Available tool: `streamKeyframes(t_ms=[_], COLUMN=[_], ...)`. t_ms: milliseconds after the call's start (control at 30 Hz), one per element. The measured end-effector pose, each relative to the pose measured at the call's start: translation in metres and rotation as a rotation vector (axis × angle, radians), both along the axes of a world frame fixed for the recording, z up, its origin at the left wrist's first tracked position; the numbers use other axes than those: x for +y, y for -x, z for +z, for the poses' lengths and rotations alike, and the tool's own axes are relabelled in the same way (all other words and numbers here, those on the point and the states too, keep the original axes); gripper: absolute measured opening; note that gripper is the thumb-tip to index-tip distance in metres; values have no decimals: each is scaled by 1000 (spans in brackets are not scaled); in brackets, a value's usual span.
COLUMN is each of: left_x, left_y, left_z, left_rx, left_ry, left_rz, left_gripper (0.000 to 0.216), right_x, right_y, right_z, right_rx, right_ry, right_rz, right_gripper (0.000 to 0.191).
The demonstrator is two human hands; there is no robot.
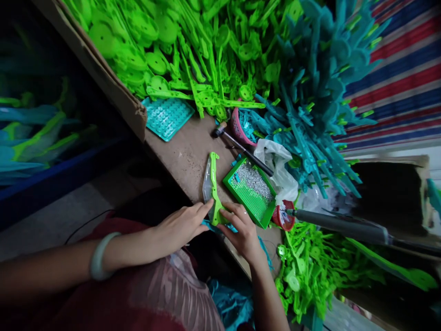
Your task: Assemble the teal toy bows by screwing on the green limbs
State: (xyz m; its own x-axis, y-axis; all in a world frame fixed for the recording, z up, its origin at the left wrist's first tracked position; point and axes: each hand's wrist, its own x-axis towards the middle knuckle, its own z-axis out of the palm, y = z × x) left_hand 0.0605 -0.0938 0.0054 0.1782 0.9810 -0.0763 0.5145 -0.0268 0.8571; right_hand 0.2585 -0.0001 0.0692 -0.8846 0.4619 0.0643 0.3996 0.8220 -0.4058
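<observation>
A lime-green plastic part [214, 188], long and slightly bent, lies at the near edge of the worktable with a clear plastic piece [206, 181] along its left side. My left hand [182, 225], below a pale bangle, has its fingertips closed on the lower left side of this part. From the other side, my right hand [241, 225] pinches the lower end, fingers curled and a ring showing. Some teal plastic pokes out beneath both hands, mostly hidden. Just right of the part sits a green perforated tray [263, 219] holding many small silvery pieces.
A hammer [246, 154] lies beside a pink basket [237, 126] and a crumpled plastic bag [280, 172]. Behind are heaped green parts [193, 50] and teal parts [317, 92]. A teal studded mat [168, 117], red basket [285, 221] and grey-handled tool [341, 225] are nearby.
</observation>
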Motion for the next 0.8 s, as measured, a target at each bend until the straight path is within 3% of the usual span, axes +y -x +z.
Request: streamKeyframes(t_ms=[200, 333, 500, 600, 667, 733, 800], left_x=[-5, -6, 0, 4, 6, 7, 8], left_y=[-4, -2, -2, -3, -3, -2, -2], left_z=[-7, -1, 3, -1, -2, 0, 4], left_rx=[30, 223, 513, 649, 676, 669, 687], left_ry=[-43, -116, -557, -696, -729, -749, -759], left_rz=[33, 9, -48, -51, -76, -108, -130], left_gripper=[67, 62, 48, 47, 48, 48, 47], right_x=[-4, -5, -13, -11, -5, 7, 24], right_y=[2, 0, -4, -7, -2, 13, 41], right_z=[-5, -13, -21, -12, 1, 16, 25], right_rx=[-44, -6, -62, -59, -82, -29, 71], right_ry=[-83, -83, -180, -155, -49, 46, 26], right_rz=[3, 31, 28, 45, 26, -87, -244], right_gripper=[38, 41, 45, 46, 40, 32, 27])
